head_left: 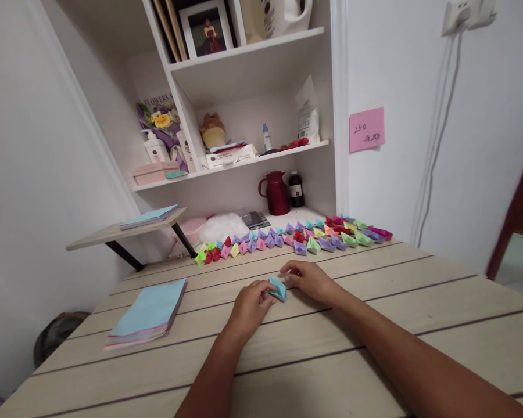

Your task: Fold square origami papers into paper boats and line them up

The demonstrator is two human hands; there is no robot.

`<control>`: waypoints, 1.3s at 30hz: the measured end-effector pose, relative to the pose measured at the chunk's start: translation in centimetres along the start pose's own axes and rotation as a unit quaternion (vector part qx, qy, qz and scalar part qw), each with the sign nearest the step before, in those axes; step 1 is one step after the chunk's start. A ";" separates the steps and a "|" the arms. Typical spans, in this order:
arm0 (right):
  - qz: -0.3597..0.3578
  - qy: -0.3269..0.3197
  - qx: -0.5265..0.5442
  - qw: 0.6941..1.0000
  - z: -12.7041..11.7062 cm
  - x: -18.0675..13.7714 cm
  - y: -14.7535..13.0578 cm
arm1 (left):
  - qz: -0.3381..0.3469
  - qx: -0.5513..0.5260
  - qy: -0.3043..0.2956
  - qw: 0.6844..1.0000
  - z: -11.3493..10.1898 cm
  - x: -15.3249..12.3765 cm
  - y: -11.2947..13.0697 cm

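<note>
A light blue folded paper boat (278, 288) is at the middle of the wooden table (314, 360). My left hand (253, 303) pinches its left end between thumb and fingers. Just right of the boat is my right hand (307, 280), fingers curved and apart, with a small gap to the paper and nothing visible in its grasp. Beyond both hands, several small folded paper boats (326, 244) in many colours stand in rows along the back of the table. To the left lies a stack of coloured paper (150, 312) with a light blue sheet on top.
A small raised shelf (108, 233) at the left carries more blue paper (149, 216). White shelving (253, 58) rises behind the table, with a red jug (278, 194) and a dark bottle (296, 190) on its lowest level. A pink note (366, 129) is stuck to the wall.
</note>
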State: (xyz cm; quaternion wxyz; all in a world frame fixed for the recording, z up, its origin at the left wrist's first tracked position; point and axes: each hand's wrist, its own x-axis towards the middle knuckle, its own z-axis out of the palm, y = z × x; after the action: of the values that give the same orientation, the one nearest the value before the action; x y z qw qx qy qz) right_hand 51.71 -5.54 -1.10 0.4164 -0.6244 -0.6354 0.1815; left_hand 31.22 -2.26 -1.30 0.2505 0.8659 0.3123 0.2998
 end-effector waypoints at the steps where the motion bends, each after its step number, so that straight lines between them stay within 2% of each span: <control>1: -0.002 -0.001 0.002 1.000 0.0 0.0 0.0 | 0.000 0.000 0.000 1.000 0.0 0.0 0.0; 12: -0.049 -0.075 0.015 0.996 -0.2 -0.5 -0.5 | 0.002 0.007 0.000 1.000 0.0 0.1 0.0; 26: -0.071 -0.085 -0.089 0.990 -0.4 -0.9 -1.6 | 0.019 0.067 -0.010 0.998 -0.1 0.1 0.2; 39: -0.094 -0.083 -0.087 0.988 -0.5 -0.9 -1.4 | 0.027 0.101 -0.007 0.994 -0.3 0.0 1.1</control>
State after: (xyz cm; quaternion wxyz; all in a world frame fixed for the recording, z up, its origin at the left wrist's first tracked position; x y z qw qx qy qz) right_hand 51.04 -6.75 0.00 0.3221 -0.5784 -0.7369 0.1367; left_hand 31.42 -2.95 -0.41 0.1556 0.8970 0.3160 0.2672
